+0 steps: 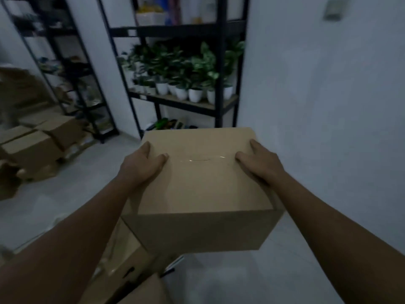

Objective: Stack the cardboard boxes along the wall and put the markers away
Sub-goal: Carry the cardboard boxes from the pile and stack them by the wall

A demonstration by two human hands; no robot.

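Observation:
A closed brown cardboard box (pixel 201 189) with clear tape across its top is held up in front of me, above the floor. My left hand (pixel 142 165) grips its left top edge, thumb lying on the lid. My right hand (pixel 259 163) grips the right top edge the same way. Under the held box, at the lower left, sit more cardboard boxes (pixel 129 268). No markers are visible.
A white wall (pixel 328 128) runs along the right. Ahead stands a black metal shelf (pixel 221 62) holding potted plants in white pots (pixel 188 84). A second black shelf (pixel 72 69) and a loose pile of cardboard boxes (pixel 37 145) are at the left. The floor is pale grey.

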